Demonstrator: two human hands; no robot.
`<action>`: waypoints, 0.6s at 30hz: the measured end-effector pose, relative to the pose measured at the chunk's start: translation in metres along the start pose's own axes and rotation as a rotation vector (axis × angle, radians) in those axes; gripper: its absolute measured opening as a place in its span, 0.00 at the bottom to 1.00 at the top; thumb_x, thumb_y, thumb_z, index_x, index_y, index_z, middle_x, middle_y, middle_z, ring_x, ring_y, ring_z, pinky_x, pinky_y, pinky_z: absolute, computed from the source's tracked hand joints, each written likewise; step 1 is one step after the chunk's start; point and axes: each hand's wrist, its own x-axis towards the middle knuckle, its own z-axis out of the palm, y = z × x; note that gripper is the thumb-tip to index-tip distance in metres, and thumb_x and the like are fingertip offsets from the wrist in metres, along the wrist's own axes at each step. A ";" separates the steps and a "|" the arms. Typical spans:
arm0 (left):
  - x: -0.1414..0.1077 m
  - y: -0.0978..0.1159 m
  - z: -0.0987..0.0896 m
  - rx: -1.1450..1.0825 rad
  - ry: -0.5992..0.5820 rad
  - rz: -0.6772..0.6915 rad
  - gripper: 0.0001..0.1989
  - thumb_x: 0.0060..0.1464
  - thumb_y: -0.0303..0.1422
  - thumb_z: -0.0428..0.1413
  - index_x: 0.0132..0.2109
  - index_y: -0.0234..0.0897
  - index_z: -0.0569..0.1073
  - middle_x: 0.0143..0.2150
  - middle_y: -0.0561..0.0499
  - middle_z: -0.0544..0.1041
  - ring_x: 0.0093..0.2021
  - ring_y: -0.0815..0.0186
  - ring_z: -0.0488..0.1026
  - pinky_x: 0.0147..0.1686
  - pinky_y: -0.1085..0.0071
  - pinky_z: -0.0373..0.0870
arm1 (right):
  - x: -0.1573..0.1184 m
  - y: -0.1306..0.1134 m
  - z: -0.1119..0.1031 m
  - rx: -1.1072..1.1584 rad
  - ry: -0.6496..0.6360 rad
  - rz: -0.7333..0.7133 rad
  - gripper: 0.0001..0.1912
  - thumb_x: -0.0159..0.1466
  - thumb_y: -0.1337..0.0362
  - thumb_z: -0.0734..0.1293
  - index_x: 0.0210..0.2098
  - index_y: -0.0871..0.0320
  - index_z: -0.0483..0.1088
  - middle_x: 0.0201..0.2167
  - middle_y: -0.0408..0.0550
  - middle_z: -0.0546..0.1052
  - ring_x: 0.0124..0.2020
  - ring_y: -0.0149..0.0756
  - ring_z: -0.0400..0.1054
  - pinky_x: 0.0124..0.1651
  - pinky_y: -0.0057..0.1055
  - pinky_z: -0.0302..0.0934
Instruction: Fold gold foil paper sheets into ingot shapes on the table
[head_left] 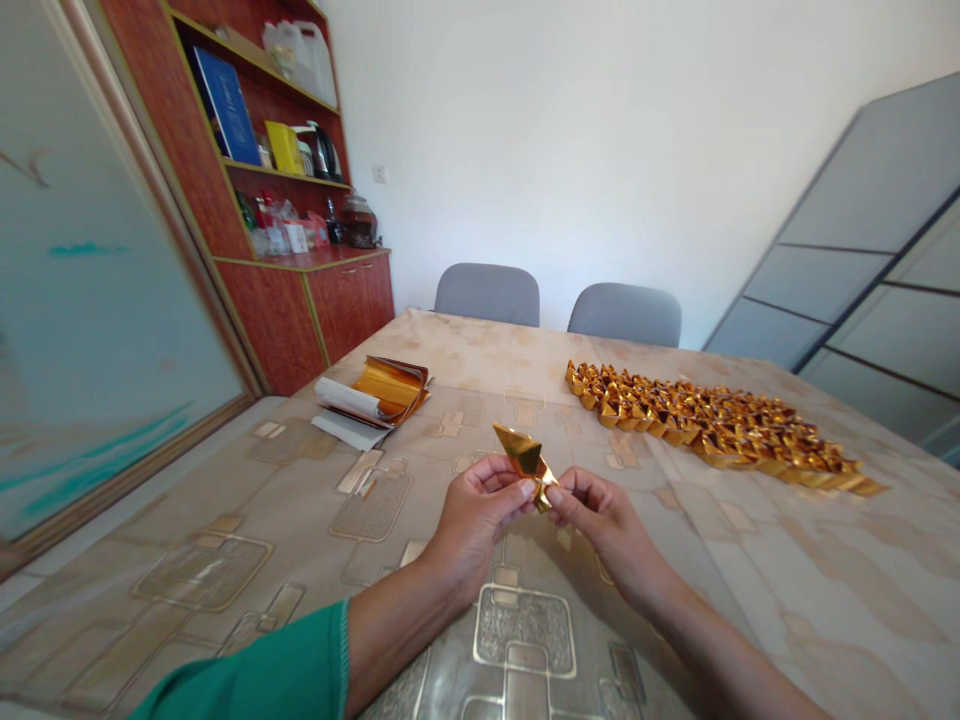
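Observation:
A small piece of folded gold foil paper (519,448) is held between both hands above the middle of the table, one pointed end up toward the left. My left hand (484,510) pinches it from the left with thumb and fingers. From the right, the thumb and fingers of my right hand (600,510) close on its lower end. A stack of gold foil sheets with white paper (394,390) lies at the left, its edges curled up. Many folded gold pieces (712,420) stand packed in rows at the right.
The table (300,510) has a patterned cover. Two grey chairs (487,293) (626,312) stand at its far edge. A reddish wooden cabinet (274,320) with shelved items is at the back left, beside a frosted glass panel (97,300). Grey panels (840,220) are at the right.

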 end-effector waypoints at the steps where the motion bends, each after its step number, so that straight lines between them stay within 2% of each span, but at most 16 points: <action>1: 0.000 0.000 0.000 -0.008 0.002 -0.011 0.18 0.34 0.29 0.72 0.34 0.31 0.75 0.26 0.53 0.78 0.26 0.73 0.72 0.30 0.77 0.70 | 0.000 0.000 -0.001 -0.002 0.010 -0.010 0.19 0.58 0.46 0.71 0.24 0.55 0.70 0.21 0.41 0.70 0.25 0.32 0.59 0.30 0.30 0.53; 8: 0.002 0.003 -0.003 -0.047 0.024 -0.086 0.23 0.31 0.28 0.73 0.32 0.35 0.68 0.27 0.54 0.77 0.28 0.72 0.74 0.33 0.74 0.72 | -0.001 0.000 -0.003 0.058 -0.033 0.057 0.20 0.60 0.44 0.68 0.27 0.55 0.73 0.26 0.46 0.74 0.28 0.36 0.63 0.34 0.33 0.56; 11: 0.001 0.002 -0.005 -0.005 0.019 -0.076 0.21 0.33 0.28 0.71 0.31 0.35 0.67 0.27 0.55 0.77 0.27 0.72 0.73 0.32 0.75 0.70 | -0.002 -0.002 -0.001 0.060 -0.039 0.080 0.20 0.59 0.45 0.70 0.26 0.55 0.72 0.24 0.44 0.71 0.27 0.34 0.61 0.32 0.32 0.54; 14: 0.000 -0.002 -0.005 0.076 -0.024 -0.014 0.17 0.38 0.29 0.69 0.28 0.35 0.66 0.25 0.56 0.75 0.27 0.73 0.71 0.30 0.77 0.67 | -0.002 -0.003 0.002 0.077 -0.020 0.077 0.19 0.57 0.48 0.72 0.23 0.56 0.68 0.20 0.40 0.65 0.24 0.32 0.56 0.29 0.30 0.49; 18: 0.002 -0.003 -0.005 0.191 -0.075 0.097 0.09 0.44 0.31 0.66 0.31 0.34 0.73 0.28 0.53 0.77 0.29 0.70 0.72 0.32 0.75 0.67 | -0.003 -0.004 0.001 0.197 0.011 0.132 0.19 0.54 0.49 0.74 0.24 0.56 0.67 0.22 0.40 0.66 0.25 0.31 0.56 0.31 0.29 0.51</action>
